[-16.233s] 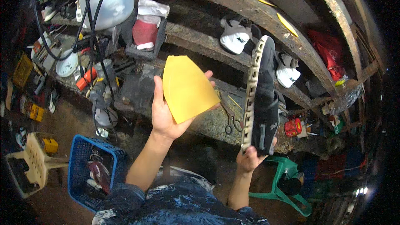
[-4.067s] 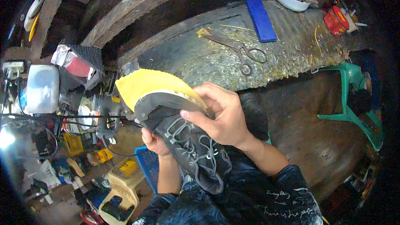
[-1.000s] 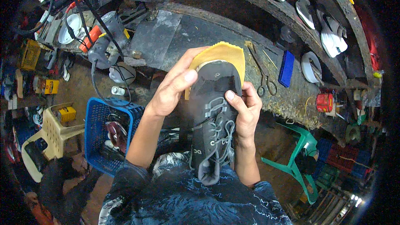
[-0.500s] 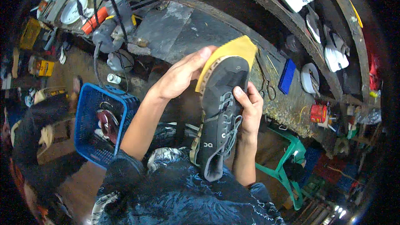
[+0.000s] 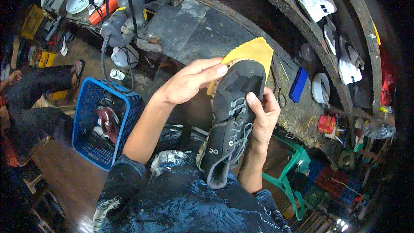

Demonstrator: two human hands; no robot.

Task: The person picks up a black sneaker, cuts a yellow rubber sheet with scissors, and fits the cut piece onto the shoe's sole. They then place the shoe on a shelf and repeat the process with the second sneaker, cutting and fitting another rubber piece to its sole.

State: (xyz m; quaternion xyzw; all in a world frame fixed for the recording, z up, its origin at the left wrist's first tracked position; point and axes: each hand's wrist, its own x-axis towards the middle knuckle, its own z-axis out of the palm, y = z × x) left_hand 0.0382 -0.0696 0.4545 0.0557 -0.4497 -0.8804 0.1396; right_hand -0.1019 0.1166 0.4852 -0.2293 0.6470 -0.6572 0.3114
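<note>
A dark grey lace-up sneaker (image 5: 239,90) lies lengthwise in front of me, toe pointing away and heel against my shirt. A yellow sheet (image 5: 252,51) with a zigzag-cut edge lies under its toe and sticks out beyond it. My left hand (image 5: 192,77) grips the toe's left side together with the sheet, thumb on top. My right hand (image 5: 263,114) holds the shoe's right side, its thumb by the laces and its fingers curled underneath. The sole's underside is hidden.
A dark workbench (image 5: 185,26) stretches ahead, bearing scissors (image 5: 280,97) and a blue block (image 5: 298,85). White shoes (image 5: 315,2) stand on a rack at right. A blue basket (image 5: 79,121) holding shoes stands at left, a green plastic stool (image 5: 293,168) at right. Another person's leg (image 5: 43,82) shows far left.
My left thumb has come down over the toe's left edge, and the sheet shows less along that side. The view has shifted a little, bringing another person's leg and hand in at left.
</note>
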